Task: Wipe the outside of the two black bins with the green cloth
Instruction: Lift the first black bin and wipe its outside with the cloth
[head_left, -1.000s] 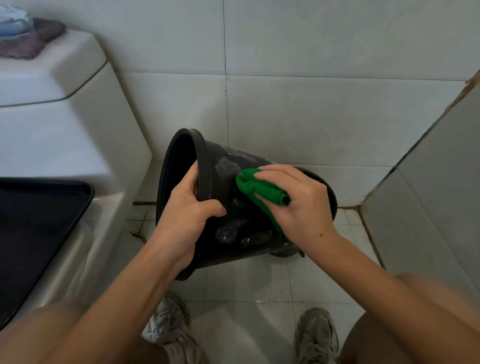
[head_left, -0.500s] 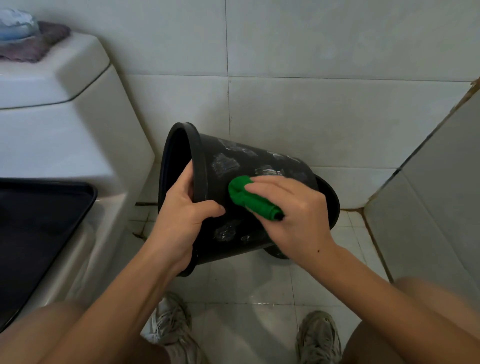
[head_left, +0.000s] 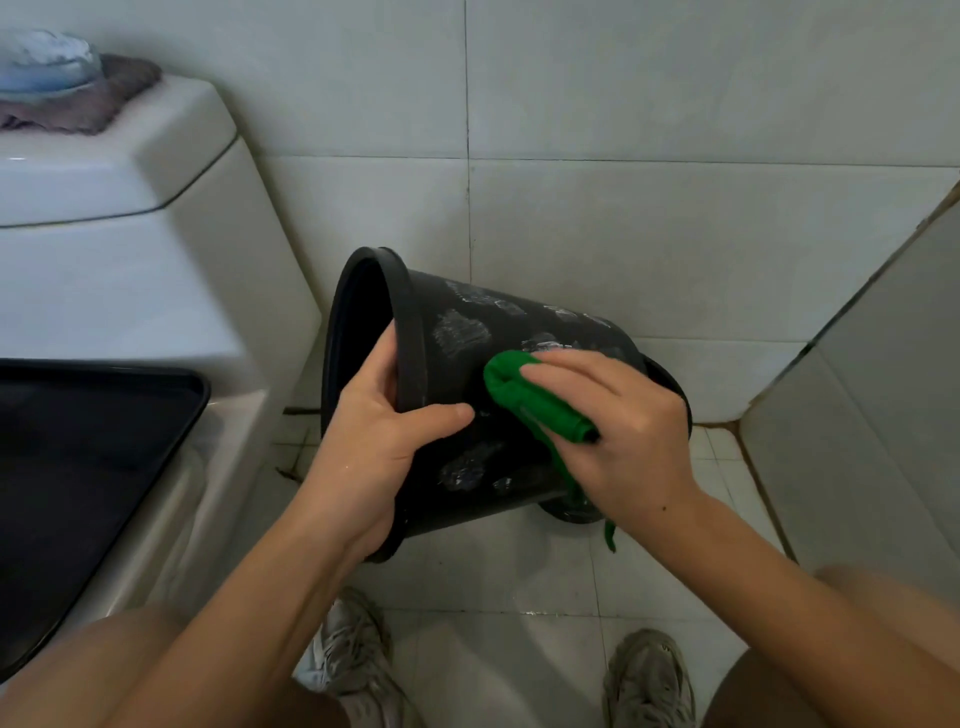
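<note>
Black bin at frame centre, tipped on its side — open mouth toward the left, base toward the right, pale smears across its upper wall. Left hand grips the rim, thumb lying over the outer wall, fingers hooked inside the mouth. Right hand holds the bunched green cloth in a closed grip and presses it against the bin's outer side; a strip of cloth hangs below the wrist. Second black bin just behind, mostly hidden, only part of its rim and lower edge showing. White toilet tank upper left — dark tray at left edge. Tiled floor below; two sneakers at the bottom.
</note>
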